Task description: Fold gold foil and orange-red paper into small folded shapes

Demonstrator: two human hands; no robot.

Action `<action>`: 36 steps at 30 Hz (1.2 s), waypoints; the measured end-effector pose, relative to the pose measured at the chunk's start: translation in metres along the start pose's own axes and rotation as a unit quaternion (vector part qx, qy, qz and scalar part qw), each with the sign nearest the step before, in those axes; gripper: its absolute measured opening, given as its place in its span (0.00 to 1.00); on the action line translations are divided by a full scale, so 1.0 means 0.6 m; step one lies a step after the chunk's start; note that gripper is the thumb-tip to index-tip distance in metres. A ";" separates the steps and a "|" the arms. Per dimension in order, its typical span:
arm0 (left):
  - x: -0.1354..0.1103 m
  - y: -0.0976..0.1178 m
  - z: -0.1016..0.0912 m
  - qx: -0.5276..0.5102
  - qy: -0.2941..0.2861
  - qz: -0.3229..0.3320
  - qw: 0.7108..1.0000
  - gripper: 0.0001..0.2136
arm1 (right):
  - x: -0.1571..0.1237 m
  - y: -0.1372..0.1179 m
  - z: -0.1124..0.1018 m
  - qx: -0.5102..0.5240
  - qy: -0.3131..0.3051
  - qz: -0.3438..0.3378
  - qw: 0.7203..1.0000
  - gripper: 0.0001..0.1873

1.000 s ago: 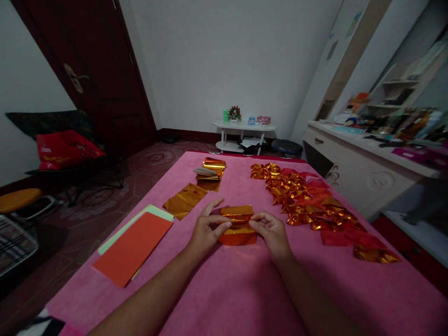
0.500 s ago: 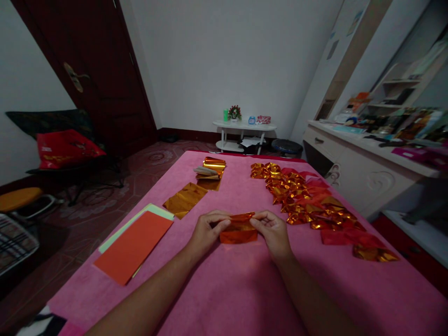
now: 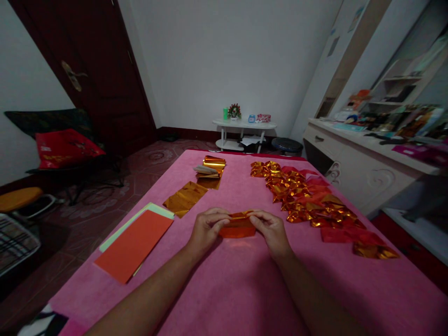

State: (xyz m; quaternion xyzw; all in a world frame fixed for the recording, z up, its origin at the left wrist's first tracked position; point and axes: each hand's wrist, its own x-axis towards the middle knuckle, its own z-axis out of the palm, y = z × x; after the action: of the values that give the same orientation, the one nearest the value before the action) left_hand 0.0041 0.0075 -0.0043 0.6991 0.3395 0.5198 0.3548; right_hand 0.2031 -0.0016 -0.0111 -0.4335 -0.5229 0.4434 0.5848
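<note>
A folded strip of orange-gold foil paper lies on the pink tablecloth between my two hands. My left hand pinches its left end with closed fingers. My right hand pinches the right end the same way. Both hands rest low on the cloth, with the foil bunched narrow between them.
A row of several folded gold and red foil pieces runs along the right. Flat gold sheets and a foil roll lie ahead left. Red and green paper sits at the left edge. A white cabinet stands right.
The foil piece has been gathered from a taller, looser fold into a narrower strip. My left fingers, spread a second ago, have closed onto its end.
</note>
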 end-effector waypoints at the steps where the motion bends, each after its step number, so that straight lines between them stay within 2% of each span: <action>1: 0.000 0.000 0.001 0.003 0.001 -0.002 1.000 0.07 | 0.000 -0.001 0.000 0.001 0.005 -0.001 1.000 0.08; 7: 0.001 -0.006 0.005 0.014 0.060 -0.044 0.997 0.05 | -0.003 -0.002 -0.002 -0.001 0.064 -0.010 0.998 0.06; 17: 0.002 0.004 0.008 0.030 0.077 -0.047 0.995 0.06 | -0.003 -0.001 0.002 -0.007 0.129 -0.021 0.991 0.10; 22: 0.001 0.006 0.008 0.018 0.084 -0.077 0.993 0.05 | -0.003 0.002 0.001 0.006 0.134 -0.011 0.991 0.10; 26: 0.001 0.008 0.008 0.013 0.073 -0.072 0.995 0.07 | -0.002 0.004 -0.002 0.022 0.141 -0.001 0.990 0.12; 36: 0.000 0.008 0.007 0.004 0.086 -0.083 0.993 0.05 | -0.002 0.005 -0.006 0.094 0.132 0.033 0.986 0.15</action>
State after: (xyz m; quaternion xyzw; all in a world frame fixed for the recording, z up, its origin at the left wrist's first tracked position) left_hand 0.0083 0.0041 -0.0010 0.6226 0.4278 0.5455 0.3630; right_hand 0.2066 -0.0021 -0.0144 -0.4489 -0.3823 0.4485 0.6717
